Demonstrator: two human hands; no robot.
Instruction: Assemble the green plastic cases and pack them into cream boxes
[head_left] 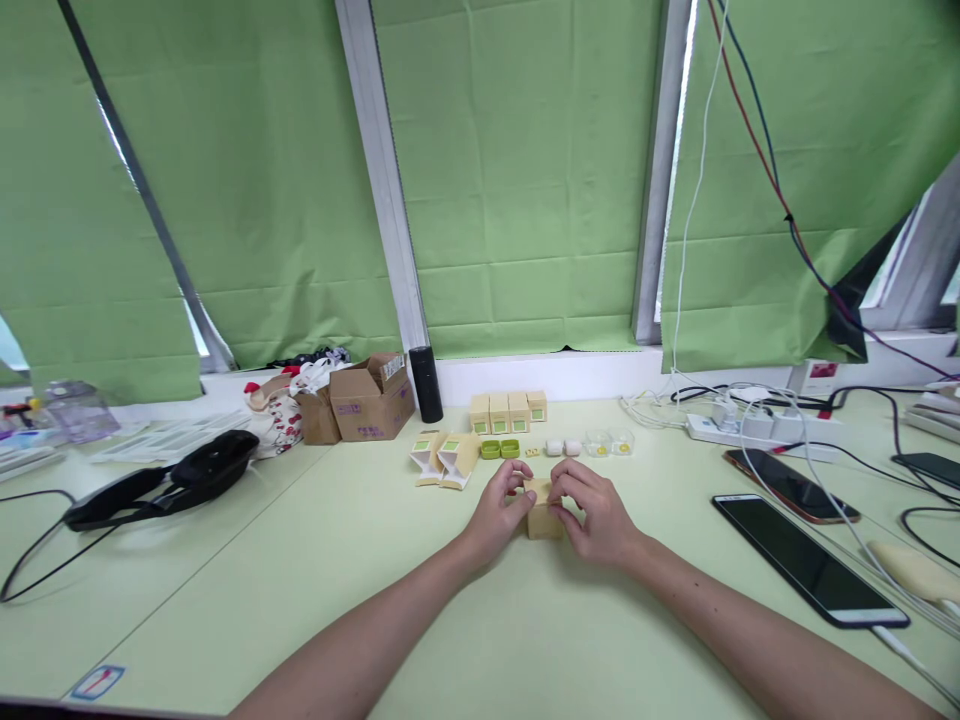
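A small kraft cardboard box (pixel 544 524) stands on the table between my two hands. My left hand (pixel 496 512) grips its left side, with the thumb at the top edge and the fingers curled. From the right, my right hand (pixel 596 512) pinches the box near its top edge and side. Beyond the hands is a row of small items: two green containers (pixel 500 449), tiny yellow pieces (pixel 532 452), two whitish-pink pieces (pixel 563 448) and two clear cases (pixel 609 443). Two unfolded cartons (pixel 445 460) lie left of them. Several closed boxes (pixel 499 413) stand behind.
A black cylinder (pixel 426 385) and an open brown carton (pixel 373 400) stand by the wall. At left lies a black strapped object (pixel 169 480). Two phones, one white-framed (pixel 810 560) and one dark (pixel 791 485), lie right, near a power strip (pixel 761 430) and tangled cables.
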